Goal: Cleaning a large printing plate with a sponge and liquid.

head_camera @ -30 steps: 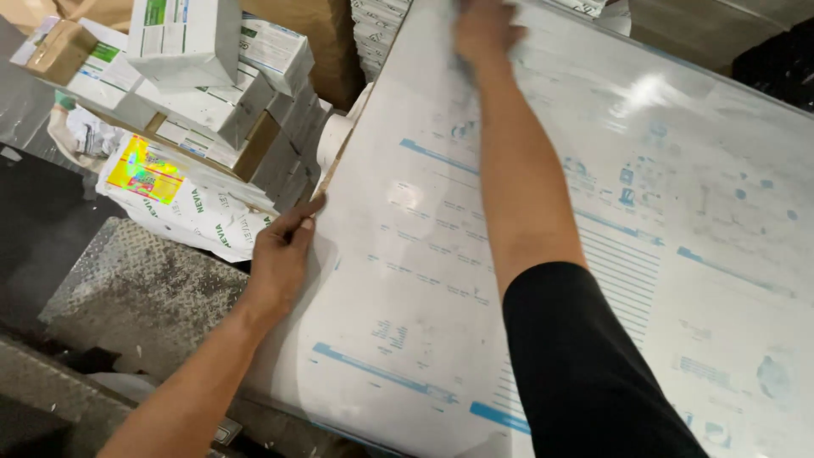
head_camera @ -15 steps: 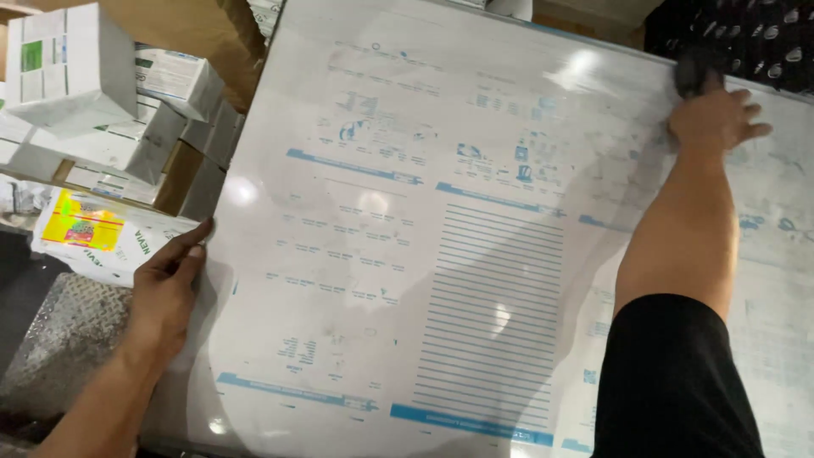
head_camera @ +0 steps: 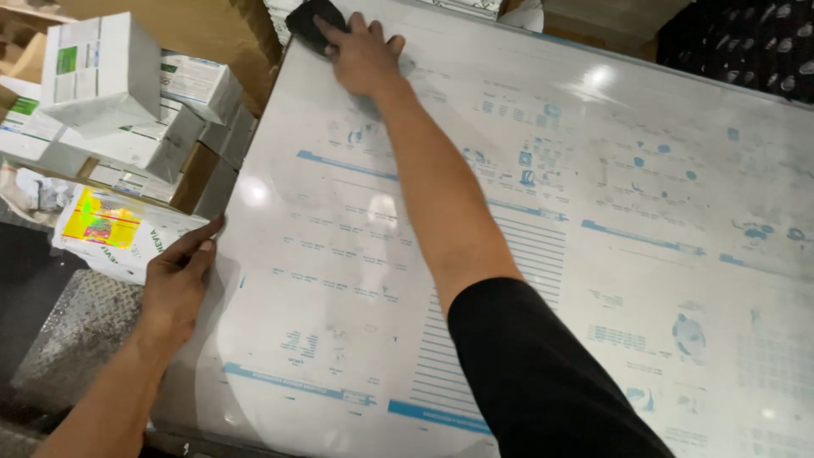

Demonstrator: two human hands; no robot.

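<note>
Filling most of the view, a big shiny metal printing plate (head_camera: 526, 254) with pale blue print is lying tilted in front of the person. Stacks of white cartons (head_camera: 110, 102) are sitting beside its left edge, with a bright yellow printed sheet (head_camera: 102, 225) just below them.

Half a second ago the right hand was wiping near the plate's top right. Now the right hand (head_camera: 360, 55) is pressing a small black wiping pad (head_camera: 309, 19) at the top left corner, fingers spread flat over it. So the wiping is sweeping across the top of the plate, and much of the plate looks still to be wiped.

The left hand (head_camera: 178, 280) is staying on the left edge, open and flat, thumb on the plate, holding it steady as before.
</note>
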